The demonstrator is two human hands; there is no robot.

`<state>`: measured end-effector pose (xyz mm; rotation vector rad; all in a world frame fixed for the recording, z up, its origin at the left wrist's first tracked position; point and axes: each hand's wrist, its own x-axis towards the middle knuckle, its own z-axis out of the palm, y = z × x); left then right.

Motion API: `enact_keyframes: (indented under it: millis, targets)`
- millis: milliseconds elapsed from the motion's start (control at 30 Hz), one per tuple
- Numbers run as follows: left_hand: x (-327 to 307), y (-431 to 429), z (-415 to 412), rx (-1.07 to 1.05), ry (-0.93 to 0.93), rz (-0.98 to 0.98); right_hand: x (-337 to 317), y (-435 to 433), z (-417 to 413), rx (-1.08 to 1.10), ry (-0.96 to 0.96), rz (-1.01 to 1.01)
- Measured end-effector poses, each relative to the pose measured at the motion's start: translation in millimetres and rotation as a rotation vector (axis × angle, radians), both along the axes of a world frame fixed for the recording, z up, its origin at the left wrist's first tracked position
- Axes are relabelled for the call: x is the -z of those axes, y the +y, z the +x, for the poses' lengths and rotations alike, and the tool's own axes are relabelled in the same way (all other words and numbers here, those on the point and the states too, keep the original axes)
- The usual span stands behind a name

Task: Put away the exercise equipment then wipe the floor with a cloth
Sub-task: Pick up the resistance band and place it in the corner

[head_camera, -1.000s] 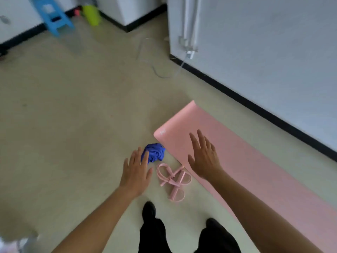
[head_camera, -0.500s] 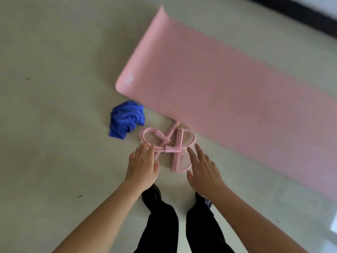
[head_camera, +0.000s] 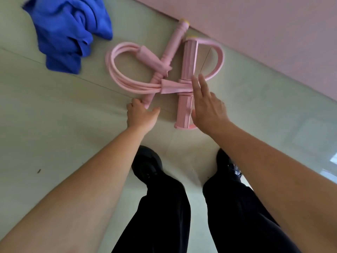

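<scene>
Left hand: down at the floor, fingers curled with the thumb opposite, pinching the near tip of the slim handle

Right hand: fingers straight and together, holding nothing, laid along the right side of the foot bar, fingertips at the strap wound round its middle

Item 1. Yoga mat, pink, unrolled flat, its edge crossing the upper right of the view; not yet put away

Item 2. Blue cloth, crumpled on the floor at far left, well apart from both hands, nearer the left one

Item 3. Pull-band exerciser, pink, on the floor between cloth and mat, directly beyond both hands
- Foot bar: thick; long axis runs almost straight away from the person, near end toward the black shoes, far end just beside the mat edge
- Slim handle: long axis slanted, near end low and left in the left hand, yellow-capped far end up and right at the mat edge
- Tubes: looped out to the left, gathered at the middle strap

Step in hand, by judgement: lifting the exerciser. Each hand is nearest its own bar; the right must close across the foot bar's axis
</scene>
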<state>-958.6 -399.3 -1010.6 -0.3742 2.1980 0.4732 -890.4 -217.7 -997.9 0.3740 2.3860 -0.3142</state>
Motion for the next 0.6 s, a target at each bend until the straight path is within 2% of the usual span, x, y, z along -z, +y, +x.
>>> enact_keyframes:
  millis: [167,333,500,600]
  targets:
    - [25,2,0,0.044,0.05,0.007,26,-3,-3,0.051,0.07,0.071]
    - [-20,-1,11,0.166,0.033,0.043,-13,-5,12,0.158,0.01,-0.083]
    - [-66,1,9,0.01,0.016,0.206,-51,7,13,0.288,-0.113,-0.268]
    - [-85,3,18,-0.004,0.046,0.261,-64,14,22,0.411,-0.145,-0.342]
